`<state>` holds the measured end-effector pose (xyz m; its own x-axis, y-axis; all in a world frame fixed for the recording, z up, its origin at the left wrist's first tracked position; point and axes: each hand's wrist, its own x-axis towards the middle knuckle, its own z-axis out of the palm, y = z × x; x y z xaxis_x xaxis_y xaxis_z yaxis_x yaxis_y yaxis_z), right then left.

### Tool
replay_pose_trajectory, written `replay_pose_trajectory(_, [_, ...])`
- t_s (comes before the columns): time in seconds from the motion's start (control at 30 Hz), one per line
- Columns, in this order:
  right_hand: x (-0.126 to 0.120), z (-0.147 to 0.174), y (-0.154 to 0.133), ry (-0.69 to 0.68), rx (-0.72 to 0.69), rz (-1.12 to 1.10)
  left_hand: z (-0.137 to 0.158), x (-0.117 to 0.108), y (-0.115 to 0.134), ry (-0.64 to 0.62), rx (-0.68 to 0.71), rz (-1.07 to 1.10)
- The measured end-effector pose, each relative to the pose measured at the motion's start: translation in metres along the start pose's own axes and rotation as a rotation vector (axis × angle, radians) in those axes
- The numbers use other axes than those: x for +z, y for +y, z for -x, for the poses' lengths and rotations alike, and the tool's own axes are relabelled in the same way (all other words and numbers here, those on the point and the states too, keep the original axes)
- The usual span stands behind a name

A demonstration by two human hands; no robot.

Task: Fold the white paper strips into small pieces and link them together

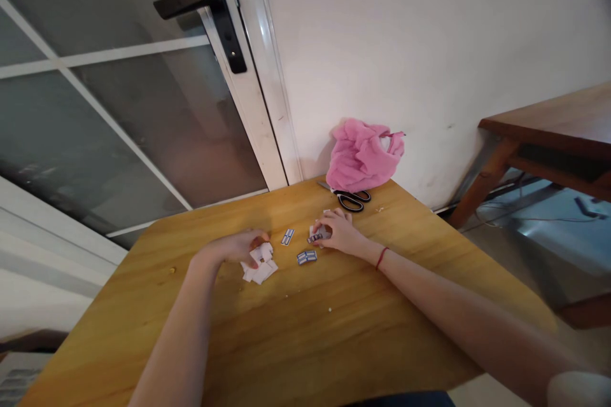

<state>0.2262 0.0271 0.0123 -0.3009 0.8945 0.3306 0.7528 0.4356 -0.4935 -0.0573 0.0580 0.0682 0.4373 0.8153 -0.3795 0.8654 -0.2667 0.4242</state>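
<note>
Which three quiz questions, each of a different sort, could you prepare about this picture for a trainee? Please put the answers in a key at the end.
1. True or false: the right hand has a red band at its wrist.

2. Which of these is nearest to the left hand?
a) the door handle
b) the white pieces
c) the wall

3. Fill in the missing word: the black-handled ____ lie on the table beside the pink cloth.

Key:
1. True
2. b
3. scissors
</note>
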Motion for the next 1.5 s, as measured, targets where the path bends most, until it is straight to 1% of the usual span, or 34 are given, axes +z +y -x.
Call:
replay_pose_trajectory(0.03, [-0.001,0.0,0.0,-0.009,-0.004,-0.016,0.001,-0.002,0.0,-0.006,0.009,0.046])
replay_pose_trajectory(0.07, [-0.002,0.001,-0.001,-0.009,-0.006,-0.027,0.0,-0.002,0.001,0.029,0.023,0.084])
replay_pose_trajectory(0.1, [-0.002,0.001,-0.001,-0.008,-0.004,-0.034,-0.003,-0.001,0.003,0.107,0.039,0.109])
replay_pose_trajectory(0.13, [-0.002,0.001,-0.002,-0.008,-0.001,-0.036,-0.007,0.001,0.006,0.228,0.056,0.112])
replay_pose_trajectory(0.17, [-0.002,0.001,-0.002,-0.008,0.003,-0.033,-0.013,0.005,0.009,0.3,0.075,0.11])
replay_pose_trajectory(0.27, [-0.001,0.001,-0.003,-0.016,-0.019,-0.003,-0.031,0.02,0.021,0.393,0.111,0.104])
replay_pose_trajectory(0.4, [-0.002,0.0,-0.004,0.012,-0.078,-0.01,-0.045,0.04,0.032,0.445,0.139,0.085])
replay_pose_trajectory(0.5, [-0.003,0.0,-0.003,0.071,-0.077,-0.035,-0.049,0.048,0.031,0.447,0.121,0.078])
replay_pose_trajectory(0.6, [-0.004,-0.002,0.001,0.127,-0.057,-0.069,-0.051,0.05,0.029,0.422,0.108,0.082])
replay_pose_trajectory(0.67, [-0.006,-0.003,0.003,0.173,-0.02,-0.131,-0.051,0.048,0.03,0.401,0.104,0.081])
replay_pose_trajectory(0.73, [-0.009,-0.004,0.006,0.255,0.019,-0.192,-0.049,0.046,0.032,0.394,0.105,0.072])
replay_pose_trajectory(0.83, [-0.012,-0.006,0.01,0.378,0.057,-0.234,-0.041,0.04,0.034,0.398,0.121,0.039])
replay_pose_trajectory(0.9, [-0.013,-0.006,0.012,0.418,0.076,-0.25,-0.034,0.035,0.035,0.363,0.142,0.009])
replay_pose_trajectory(1.0, [-0.011,-0.006,0.011,0.425,0.078,-0.252,-0.022,0.03,0.039,0.27,0.175,-0.015])
replay_pose_trajectory(1.07, [-0.01,-0.006,0.01,0.413,0.072,-0.242,-0.018,0.03,0.047,0.237,0.206,-0.014])
replay_pose_trajectory(1.2, [-0.008,-0.005,0.008,0.401,0.069,-0.219,-0.02,0.044,0.067,0.164,0.297,-0.004])
replay_pose_trajectory(1.27, [-0.009,-0.005,0.008,0.401,0.069,-0.216,-0.025,0.053,0.073,0.168,0.288,-0.006])
replay_pose_trajectory(1.33, [-0.009,-0.005,0.009,0.4,0.074,-0.221,-0.028,0.055,0.074,0.176,0.274,0.004])
replay_pose_trajectory(1.43, [-0.009,-0.005,0.009,0.402,0.087,-0.23,-0.025,0.043,0.067,0.2,0.267,0.03])
replay_pose_trajectory(1.5, [-0.009,-0.005,0.008,0.401,0.099,-0.241,-0.016,0.03,0.059,0.273,0.246,0.03])
